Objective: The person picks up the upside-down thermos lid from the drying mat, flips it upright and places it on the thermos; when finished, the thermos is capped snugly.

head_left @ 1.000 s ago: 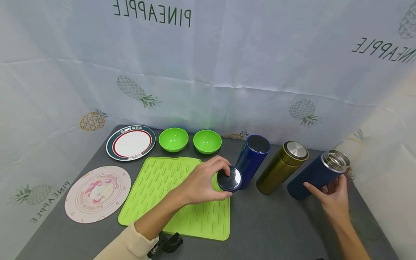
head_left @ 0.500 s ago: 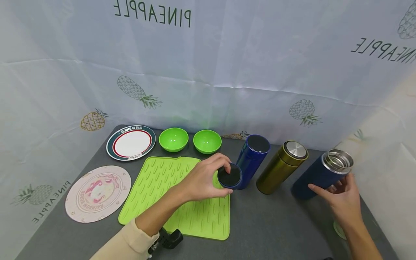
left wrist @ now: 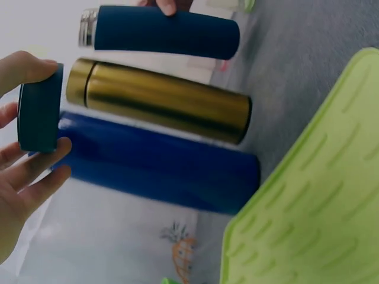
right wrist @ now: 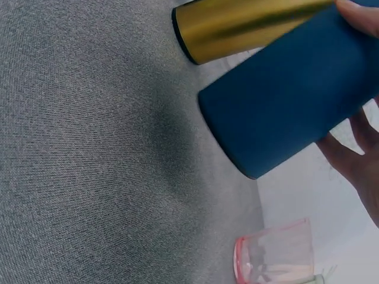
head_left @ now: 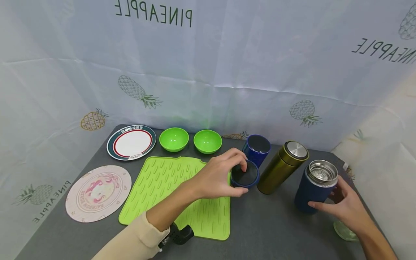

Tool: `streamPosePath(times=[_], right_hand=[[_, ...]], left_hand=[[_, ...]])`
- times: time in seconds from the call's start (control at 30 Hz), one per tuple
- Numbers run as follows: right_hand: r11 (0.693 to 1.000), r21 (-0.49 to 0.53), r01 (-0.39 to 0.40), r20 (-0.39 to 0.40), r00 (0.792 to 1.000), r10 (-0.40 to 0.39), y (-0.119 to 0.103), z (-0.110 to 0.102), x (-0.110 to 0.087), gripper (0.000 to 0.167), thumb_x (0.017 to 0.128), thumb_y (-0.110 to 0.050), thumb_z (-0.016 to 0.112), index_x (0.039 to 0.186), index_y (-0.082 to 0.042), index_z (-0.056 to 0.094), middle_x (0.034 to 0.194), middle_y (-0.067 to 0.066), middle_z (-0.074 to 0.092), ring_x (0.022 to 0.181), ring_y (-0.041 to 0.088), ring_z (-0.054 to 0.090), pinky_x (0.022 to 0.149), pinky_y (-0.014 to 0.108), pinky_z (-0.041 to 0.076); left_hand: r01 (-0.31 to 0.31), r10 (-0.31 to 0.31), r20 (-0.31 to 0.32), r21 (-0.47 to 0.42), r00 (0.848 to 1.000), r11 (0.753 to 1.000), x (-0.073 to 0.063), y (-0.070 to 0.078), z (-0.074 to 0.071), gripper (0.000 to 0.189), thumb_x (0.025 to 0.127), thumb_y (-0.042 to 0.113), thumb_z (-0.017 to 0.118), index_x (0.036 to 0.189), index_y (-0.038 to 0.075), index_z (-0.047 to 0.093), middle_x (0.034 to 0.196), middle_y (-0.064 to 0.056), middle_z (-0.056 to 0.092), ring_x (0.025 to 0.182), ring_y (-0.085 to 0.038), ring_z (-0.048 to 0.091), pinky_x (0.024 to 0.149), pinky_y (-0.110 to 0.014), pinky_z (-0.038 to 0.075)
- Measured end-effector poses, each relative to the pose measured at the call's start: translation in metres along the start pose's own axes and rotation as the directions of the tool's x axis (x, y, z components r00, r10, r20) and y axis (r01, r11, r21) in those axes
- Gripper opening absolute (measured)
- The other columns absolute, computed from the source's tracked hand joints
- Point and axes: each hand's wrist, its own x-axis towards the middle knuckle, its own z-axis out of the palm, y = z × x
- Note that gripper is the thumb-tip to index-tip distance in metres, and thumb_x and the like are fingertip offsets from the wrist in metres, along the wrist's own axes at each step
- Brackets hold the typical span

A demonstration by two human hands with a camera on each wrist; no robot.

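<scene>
My left hand [head_left: 219,176] holds a dark blue bottle lid [head_left: 244,176] between thumb and fingers, raised in front of a glossy blue thermos [head_left: 256,153]. On the right, my right hand [head_left: 350,206] grips a matte dark blue thermos [head_left: 312,194] around its body. Its steel mouth is uncovered and shows a perforated strainer [head_left: 321,174] inside. In the right wrist view the bottom of this matte thermos [right wrist: 284,100] hangs above the grey tabletop, with a shadow under it. A capped gold thermos [head_left: 282,169] stands between the two blue ones.
A green ridged mat [head_left: 165,173] lies under my left forearm. Two green bowls [head_left: 173,139], a rimmed plate [head_left: 131,143] and a pink round mat [head_left: 98,194] sit at the left. A clear pink-rimmed cup [right wrist: 275,251] stands near the table's right edge.
My left hand has carried the lid right, in front of the glossy blue thermos. My right hand has brought the matte thermos nearer to me, its mouth lower in view and its strainer now showing.
</scene>
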Motion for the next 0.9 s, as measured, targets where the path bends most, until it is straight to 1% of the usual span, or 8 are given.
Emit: streamPosePath(times=[0.1, 0.2, 0.3, 0.4, 0.53, 0.63, 0.8, 0.9], right_hand=[[0.998, -0.055, 0.026, 0.069, 0.997, -0.022, 0.000, 0.001, -0.001, 0.096, 0.075, 0.009, 0.083, 0.155, -0.017, 0.038, 0.130, -0.026, 0.054, 0.112, -0.016, 0.056, 0.082, 0.007, 0.051], [0.997, -0.058, 0.055, 0.118, 0.992, -0.048, -0.001, 0.004, -0.001, 0.091, 0.073, 0.009, 0.084, 0.151, -0.013, 0.042, 0.130, -0.026, 0.056, 0.113, -0.016, 0.056, 0.084, 0.007, 0.050], [0.995, -0.058, 0.079, 0.149, 0.986, -0.069, -0.002, 0.007, -0.001, 0.088, 0.071, 0.008, 0.086, 0.147, -0.010, 0.046, 0.128, -0.026, 0.057, 0.113, -0.015, 0.056, 0.085, 0.007, 0.050], [0.993, -0.067, 0.096, 0.176, 0.981, -0.083, -0.003, 0.010, -0.001, 0.086, 0.069, 0.006, 0.087, 0.144, -0.009, 0.049, 0.126, -0.026, 0.057, 0.111, -0.015, 0.056, 0.085, 0.007, 0.049], [0.992, -0.054, 0.114, 0.224, 0.970, -0.099, -0.005, 0.012, 0.001, 0.085, 0.071, 0.004, 0.088, 0.144, -0.007, 0.048, 0.125, -0.024, 0.059, 0.111, -0.013, 0.058, 0.087, 0.007, 0.049], [0.992, -0.038, 0.121, 0.250, 0.962, -0.108, -0.007, 0.014, 0.001, 0.083, 0.072, 0.004, 0.087, 0.144, -0.007, 0.048, 0.125, -0.023, 0.059, 0.111, -0.012, 0.059, 0.088, 0.008, 0.049], [0.987, -0.018, 0.160, 0.269, 0.951, -0.150, -0.009, 0.016, 0.001, 0.080, 0.071, 0.006, 0.087, 0.141, -0.005, 0.050, 0.125, -0.022, 0.061, 0.112, -0.011, 0.061, 0.091, 0.006, 0.048], [0.983, 0.001, 0.182, 0.276, 0.945, -0.175, -0.010, 0.018, 0.002, 0.080, 0.071, 0.007, 0.086, 0.141, -0.003, 0.050, 0.127, -0.022, 0.061, 0.114, -0.011, 0.060, 0.093, 0.005, 0.047]], left_hand=[[-0.032, 0.032, 0.025, -0.004, 0.999, 0.999, 0.010, 0.007, 0.005, 0.037, 0.079, 0.029, 0.084, 0.103, 0.016, 0.059, 0.122, 0.005, 0.056, 0.100, -0.008, 0.060, 0.081, -0.019, 0.047], [-0.064, 0.065, 0.039, -0.017, 0.997, 0.998, 0.020, 0.014, 0.011, 0.038, 0.080, 0.029, 0.084, 0.104, 0.015, 0.059, 0.121, 0.004, 0.055, 0.101, -0.008, 0.060, 0.080, -0.015, 0.046], [-0.093, 0.094, 0.055, -0.021, 0.994, 0.995, 0.029, 0.021, 0.017, 0.038, 0.082, 0.031, 0.084, 0.106, 0.015, 0.059, 0.123, 0.003, 0.056, 0.099, -0.008, 0.060, 0.076, -0.012, 0.043], [-0.112, 0.109, 0.079, 0.023, 0.991, 0.994, 0.037, 0.027, 0.023, 0.040, 0.083, 0.036, 0.083, 0.109, 0.016, 0.060, 0.127, 0.005, 0.056, 0.097, -0.005, 0.059, 0.074, -0.008, 0.042], [-0.118, 0.108, 0.113, 0.087, 0.988, 0.989, 0.044, 0.032, 0.031, 0.042, 0.084, 0.042, 0.082, 0.112, 0.021, 0.060, 0.132, 0.009, 0.056, 0.104, 0.000, 0.059, 0.082, -0.004, 0.042], [-0.119, 0.107, 0.130, 0.091, 0.986, 0.989, 0.048, 0.035, 0.037, 0.042, 0.085, 0.043, 0.082, 0.113, 0.021, 0.060, 0.136, 0.009, 0.056, 0.110, 0.000, 0.059, 0.087, -0.004, 0.043], [-0.115, 0.102, 0.150, 0.079, 0.983, 0.990, 0.052, 0.038, 0.047, 0.041, 0.087, 0.042, 0.080, 0.115, 0.021, 0.059, 0.140, 0.009, 0.054, 0.115, 0.000, 0.057, 0.085, -0.003, 0.041], [-0.101, 0.090, 0.155, 0.069, 0.984, 0.993, 0.054, 0.039, 0.051, 0.041, 0.088, 0.042, 0.080, 0.116, 0.021, 0.058, 0.138, 0.009, 0.054, 0.114, 0.000, 0.056, 0.083, -0.002, 0.039]])
